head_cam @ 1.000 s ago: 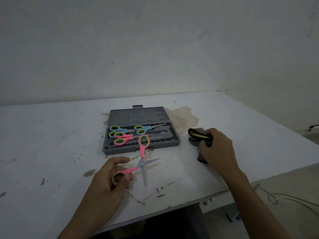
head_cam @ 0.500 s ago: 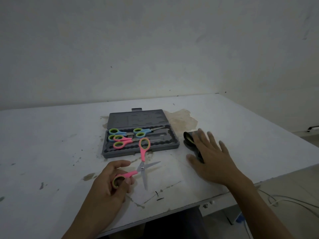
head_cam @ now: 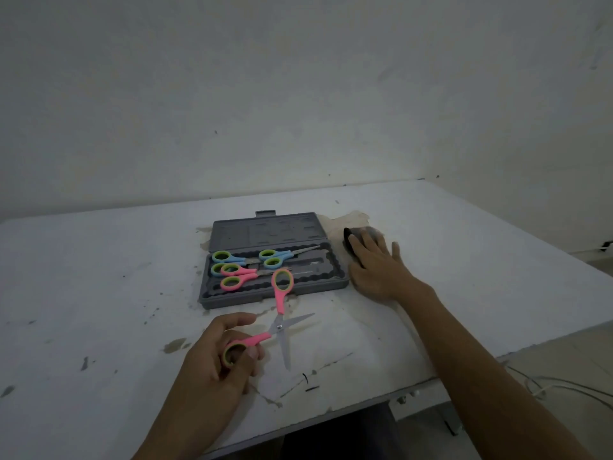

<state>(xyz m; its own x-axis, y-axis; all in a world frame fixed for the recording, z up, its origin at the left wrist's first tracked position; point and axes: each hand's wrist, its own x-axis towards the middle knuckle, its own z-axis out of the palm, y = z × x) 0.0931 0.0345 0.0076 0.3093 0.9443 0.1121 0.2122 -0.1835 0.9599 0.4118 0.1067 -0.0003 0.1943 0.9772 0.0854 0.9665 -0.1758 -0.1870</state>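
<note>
One curled left grip (head_cam: 215, 363) round pink scissors (head_cam: 280, 325)

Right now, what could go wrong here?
The pink scissors are spread open; the left hand grips only one loop, so the blades could swing or nick skin.
Their free loop overlaps the grey case rim and may snag.
The right hand lies flat on a dark object, not gripping it; it could slide.

A case (head_cam: 265, 230) lies open mid-table (head_cam: 99, 277), lid toward the far edge, three pairs of scissors (head_cam: 238, 270) in its tray. A loose pair (head_cam: 281, 303) lies before it, one handle over its front rim. A small object (head_cam: 348, 239) sits just right of it.
</note>
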